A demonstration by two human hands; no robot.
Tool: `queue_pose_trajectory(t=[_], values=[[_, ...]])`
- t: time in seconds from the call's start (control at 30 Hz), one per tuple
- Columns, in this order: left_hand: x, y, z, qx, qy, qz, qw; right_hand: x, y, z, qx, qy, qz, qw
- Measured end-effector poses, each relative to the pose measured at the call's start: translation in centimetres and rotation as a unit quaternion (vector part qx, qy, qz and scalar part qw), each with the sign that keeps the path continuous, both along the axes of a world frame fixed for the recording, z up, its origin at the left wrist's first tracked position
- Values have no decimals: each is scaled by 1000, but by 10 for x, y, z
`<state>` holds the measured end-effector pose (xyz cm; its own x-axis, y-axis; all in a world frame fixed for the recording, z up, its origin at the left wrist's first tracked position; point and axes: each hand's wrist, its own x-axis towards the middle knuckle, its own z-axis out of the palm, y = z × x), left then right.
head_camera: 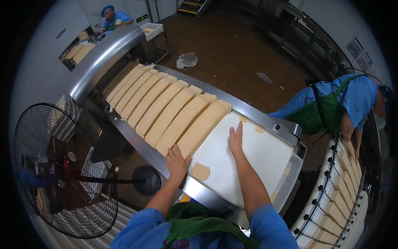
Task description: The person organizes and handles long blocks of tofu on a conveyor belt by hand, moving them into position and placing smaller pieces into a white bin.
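Long rows of stacked thin, pale dough-like slices [202, 127] lie side by side across a white conveyor belt [224, 155]. My left hand [178, 162] rests its fingers on the near end of the row closest to me; whether it grips the row cannot be told. Over the bare belt to the right is my right hand [236, 138], fingers extended and nothing held, its fingertips near a small loose scrap [243, 119] by the far rail. One loose slice [201, 171] lies flat beside my left hand, and another scrap [260, 129] lies near the far rail.
A curved metal hood [108, 59] spans the conveyor's far end. At left stands a large caged fan [65, 171]. A co-worker [339, 102] bends over a second conveyor with divided lanes [335, 199] at right; another person [115, 20] works beyond the hood. A white bin [293, 183] sits at the belt's end.
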<state>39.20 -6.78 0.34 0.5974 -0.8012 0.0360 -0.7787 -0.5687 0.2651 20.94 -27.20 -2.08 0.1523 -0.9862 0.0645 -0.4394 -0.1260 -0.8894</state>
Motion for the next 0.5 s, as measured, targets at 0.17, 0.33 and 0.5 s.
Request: queue_pose_trajectory(t=[0.17, 0.33, 0.5], values=[[-5, -8, 4, -23, -21, -32, 999, 54, -64, -25, -3, -50, -61, 997], [-4, -5, 4, -19, -13, -35, 999, 102, -67, -7, 81, 80, -15, 993], [1, 0, 15, -42, 69, -49, 996, 129, -56, 28, 7, 297, -48, 954]])
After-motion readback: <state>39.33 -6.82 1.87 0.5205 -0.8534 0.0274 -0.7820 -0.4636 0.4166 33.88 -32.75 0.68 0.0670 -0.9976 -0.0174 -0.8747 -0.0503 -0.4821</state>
